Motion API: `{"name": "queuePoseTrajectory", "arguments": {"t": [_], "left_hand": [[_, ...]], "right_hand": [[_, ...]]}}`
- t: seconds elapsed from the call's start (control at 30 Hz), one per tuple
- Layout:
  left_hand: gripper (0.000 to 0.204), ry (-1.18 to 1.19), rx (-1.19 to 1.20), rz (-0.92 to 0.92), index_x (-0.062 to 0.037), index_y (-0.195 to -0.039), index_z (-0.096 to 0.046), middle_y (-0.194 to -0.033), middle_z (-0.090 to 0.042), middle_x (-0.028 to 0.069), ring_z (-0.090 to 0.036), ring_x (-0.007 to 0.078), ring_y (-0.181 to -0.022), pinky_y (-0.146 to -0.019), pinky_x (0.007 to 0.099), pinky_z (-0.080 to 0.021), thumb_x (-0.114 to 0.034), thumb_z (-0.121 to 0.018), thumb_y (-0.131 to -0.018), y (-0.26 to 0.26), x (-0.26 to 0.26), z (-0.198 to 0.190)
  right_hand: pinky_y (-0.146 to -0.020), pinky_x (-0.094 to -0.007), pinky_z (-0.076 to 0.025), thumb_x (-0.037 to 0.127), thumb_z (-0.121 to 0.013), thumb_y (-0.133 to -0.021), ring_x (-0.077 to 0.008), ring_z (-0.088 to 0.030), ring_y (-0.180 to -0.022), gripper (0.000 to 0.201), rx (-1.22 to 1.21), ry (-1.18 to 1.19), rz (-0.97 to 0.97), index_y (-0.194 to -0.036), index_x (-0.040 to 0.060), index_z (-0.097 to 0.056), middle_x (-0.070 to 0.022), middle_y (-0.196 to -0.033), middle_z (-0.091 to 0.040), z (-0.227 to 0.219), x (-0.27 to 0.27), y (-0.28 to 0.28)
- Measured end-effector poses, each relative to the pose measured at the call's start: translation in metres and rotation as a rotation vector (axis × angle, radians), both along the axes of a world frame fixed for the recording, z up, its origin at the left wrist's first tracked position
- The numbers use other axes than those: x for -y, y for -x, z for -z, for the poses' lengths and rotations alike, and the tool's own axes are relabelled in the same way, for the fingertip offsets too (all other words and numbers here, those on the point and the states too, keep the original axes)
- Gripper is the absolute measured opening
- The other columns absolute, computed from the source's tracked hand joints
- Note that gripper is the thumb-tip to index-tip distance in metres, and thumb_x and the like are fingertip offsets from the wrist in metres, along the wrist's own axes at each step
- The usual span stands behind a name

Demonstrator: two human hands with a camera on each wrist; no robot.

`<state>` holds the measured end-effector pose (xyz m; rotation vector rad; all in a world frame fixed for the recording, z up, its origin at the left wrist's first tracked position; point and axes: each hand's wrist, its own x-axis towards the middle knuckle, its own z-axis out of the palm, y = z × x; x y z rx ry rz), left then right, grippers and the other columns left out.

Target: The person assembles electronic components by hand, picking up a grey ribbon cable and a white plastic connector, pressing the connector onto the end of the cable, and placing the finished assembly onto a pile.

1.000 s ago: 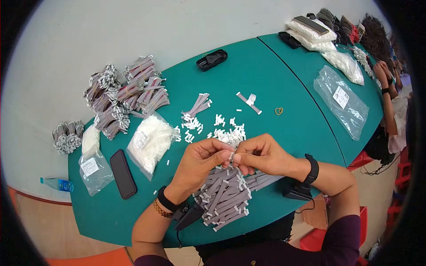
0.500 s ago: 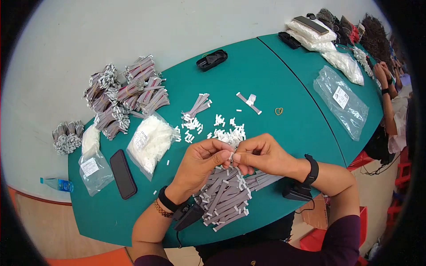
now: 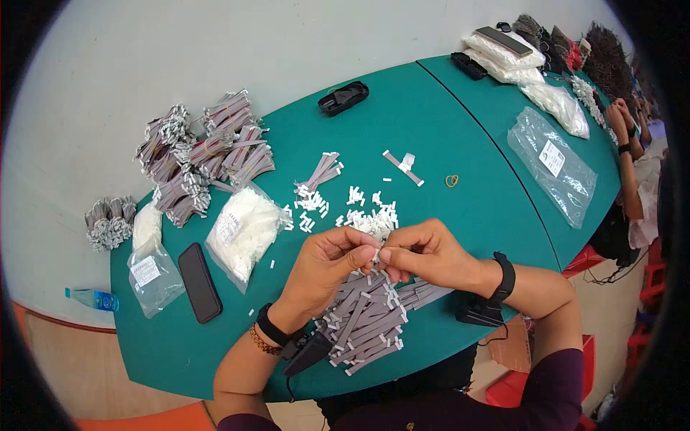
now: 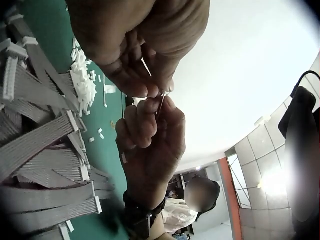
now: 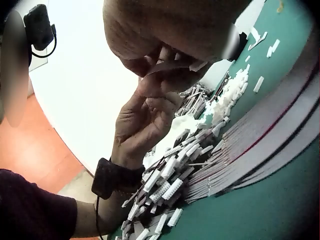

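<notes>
Gripped between fingertips: apparently a connector.

The person wears dark purple sleeves, black wrist straps with black boxy devices and thin black cables, and a gold-coloured bracelet on the left wrist.

1 phone; 1 water bottle.

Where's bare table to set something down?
Green table is bare between the black case, rubber bands and table seam, then from the bands to the right hand. Smaller patch: near side of the phone. Crowded: white connectors beyond the left hand, cable pile before it.
</notes>
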<state>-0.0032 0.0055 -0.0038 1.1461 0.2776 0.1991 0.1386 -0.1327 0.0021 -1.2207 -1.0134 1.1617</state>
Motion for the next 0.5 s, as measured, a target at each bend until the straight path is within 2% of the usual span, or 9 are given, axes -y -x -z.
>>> {"name": "queuePoseTrajectory", "arguments": {"t": [0.27, 0.37, 0.5], "left_hand": [[0.013, -0.126, 0.003, -0.031, 0.0028, -0.094, -0.06, -0.084, -0.064, 0.0076, -0.057, 0.0098, -0.072, -0.065, 0.0217, -0.045, -0.005, -0.062, -0.084, 0.0005, 0.001, -0.0021], [0.014, -0.195, 0.004, -0.042, 0.0029, -0.096, -0.062, -0.086, -0.064, 0.0066, -0.056, 0.0074, -0.074, -0.067, 0.0203, -0.046, -0.006, -0.062, -0.085, 0.0008, 0.0002, -0.002], [0.014, -0.223, -0.011, -0.054, 0.003, -0.096, -0.062, -0.088, -0.065, 0.0077, -0.059, 0.0082, -0.078, -0.069, 0.0207, -0.046, -0.006, -0.062, -0.085, 0.0008, -0.0004, -0.0077]], "right_hand": [[-0.048, -0.0192, -0.039, 0.02, -0.054, -0.091, -0.0031, -0.05, -0.055, 0.025, 0.05, -0.016, 0.039, -0.077, 0.0007, -0.063, -0.0002, -0.062, -0.057, -0.0022, 0.0006, 0.004], [-0.048, -0.019, -0.038, 0.016, -0.054, -0.091, -0.0038, -0.05, -0.054, 0.022, 0.024, 0.024, -0.001, -0.077, 0.0005, -0.062, -0.0004, -0.063, -0.058, -0.0026, 0.0005, 0.0029], [-0.047, -0.0201, -0.035, 0.019, -0.053, -0.092, -0.0025, -0.045, -0.053, 0.025, 0.044, 0.033, -0.018, -0.076, 0.0007, -0.06, 0.0013, -0.06, -0.054, -0.0036, -0.0011, 0.001]]}}
